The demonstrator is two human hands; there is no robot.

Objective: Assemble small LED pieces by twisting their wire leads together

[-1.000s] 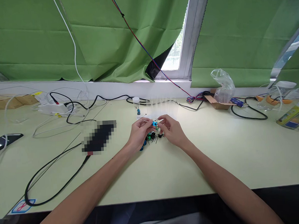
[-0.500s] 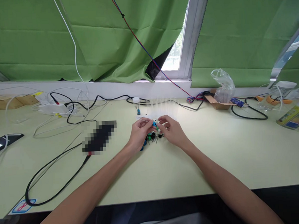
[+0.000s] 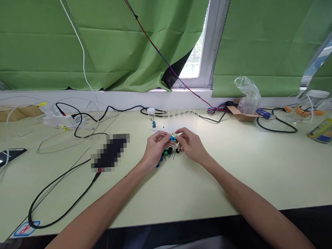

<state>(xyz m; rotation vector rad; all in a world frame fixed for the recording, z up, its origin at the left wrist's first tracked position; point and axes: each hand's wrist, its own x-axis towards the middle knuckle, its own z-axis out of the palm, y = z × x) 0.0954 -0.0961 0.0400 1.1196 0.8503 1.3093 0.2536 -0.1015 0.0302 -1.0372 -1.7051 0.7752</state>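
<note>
My left hand (image 3: 153, 147) pinches a small blue part (image 3: 172, 138) between its fingertips. A thin metal rod with a dark tip sticks out beyond these fingers. From the other side, the fingertips of my right hand (image 3: 192, 143) close on the right end of the same part; their exact grip is partly hidden. Below both hands lies a pile of small green and black pieces (image 3: 167, 152) with thin metal pins. Several blue pieces (image 3: 157, 163) rest by my left wrist. Behind the hands stands a clear plastic rack (image 3: 179, 118), and left of it a white-capped item with a blue piece (image 3: 154, 123).
A black cable (image 3: 33, 202) loops across the left of the table to a blurred dark device (image 3: 111, 151). A phone (image 3: 9, 157) lies far left, near a white power strip (image 3: 58, 121). At right stand a cardboard box (image 3: 242, 116) and a jar (image 3: 326, 129).
The blue part has turned and shifted slightly right, showing more of its face between the fingertips. My right fingers have moved a little; both arms stay nearly still.
</note>
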